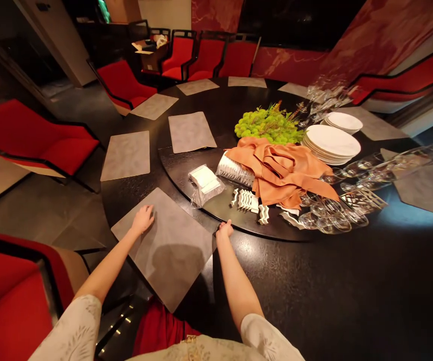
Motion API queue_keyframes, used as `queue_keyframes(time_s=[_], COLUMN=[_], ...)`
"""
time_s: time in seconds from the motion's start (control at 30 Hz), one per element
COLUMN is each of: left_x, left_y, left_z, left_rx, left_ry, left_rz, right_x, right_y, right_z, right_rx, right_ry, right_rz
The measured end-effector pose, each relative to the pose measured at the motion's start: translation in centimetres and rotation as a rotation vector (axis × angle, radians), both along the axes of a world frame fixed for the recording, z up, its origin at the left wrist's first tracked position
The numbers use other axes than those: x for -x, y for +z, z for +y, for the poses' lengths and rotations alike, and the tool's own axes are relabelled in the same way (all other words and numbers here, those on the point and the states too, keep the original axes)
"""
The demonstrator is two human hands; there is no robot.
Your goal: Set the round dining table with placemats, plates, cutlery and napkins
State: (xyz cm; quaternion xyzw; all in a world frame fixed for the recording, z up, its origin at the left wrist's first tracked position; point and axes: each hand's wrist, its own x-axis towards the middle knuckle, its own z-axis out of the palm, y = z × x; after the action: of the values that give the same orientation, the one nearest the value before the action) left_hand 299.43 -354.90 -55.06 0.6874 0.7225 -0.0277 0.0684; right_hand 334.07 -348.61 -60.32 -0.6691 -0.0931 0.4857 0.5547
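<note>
A grey placemat [171, 225] lies turned cornerwise on the dark round table, its near corner reaching past the edge toward my body. My left hand [143, 219] rests on the mat's left part, fingers stretched out and holding nothing. At the mat's right corner, close to the rim of the turntable [235, 228], my right hand [224, 229] has its fingers curled in on the corner. The undersides of those fingers are hidden. Just beyond the hands, on the turntable, are a plastic-wrapped white pack [205, 181] and several wavy white rests [246, 200].
Orange napkins [280, 168] are heaped on the turntable beside stacked white plates [333, 143], glasses [329, 215] and green foliage [269, 125]. More placemats [126, 155] ring the table. Red chairs [39, 138] stand around it, one [9, 296] close at my left.
</note>
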Motion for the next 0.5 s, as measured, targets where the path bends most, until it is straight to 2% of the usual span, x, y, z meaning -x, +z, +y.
queue_keyframes(time_s=[0.1,0.3,0.5], left_x=[-2.6,-7.5,-9.9], left_y=[0.0,-0.8,-2.0], left_z=[4.3,13.4,21.3], left_rx=[-0.047,-0.104,-0.154], left_ry=[-0.032,-0.069,-0.076], left_rz=[-0.018,-0.054,-0.072], right_x=[-1.4,-5.7,-11.6], right_y=[-0.2,0.5,0.0], right_z=[-0.2,-1.0,-1.3], right_rx=[0.075,0.1,0.073], right_ry=[-0.147,-0.269,-0.387], right_rz=[0.007,0.037,0.092])
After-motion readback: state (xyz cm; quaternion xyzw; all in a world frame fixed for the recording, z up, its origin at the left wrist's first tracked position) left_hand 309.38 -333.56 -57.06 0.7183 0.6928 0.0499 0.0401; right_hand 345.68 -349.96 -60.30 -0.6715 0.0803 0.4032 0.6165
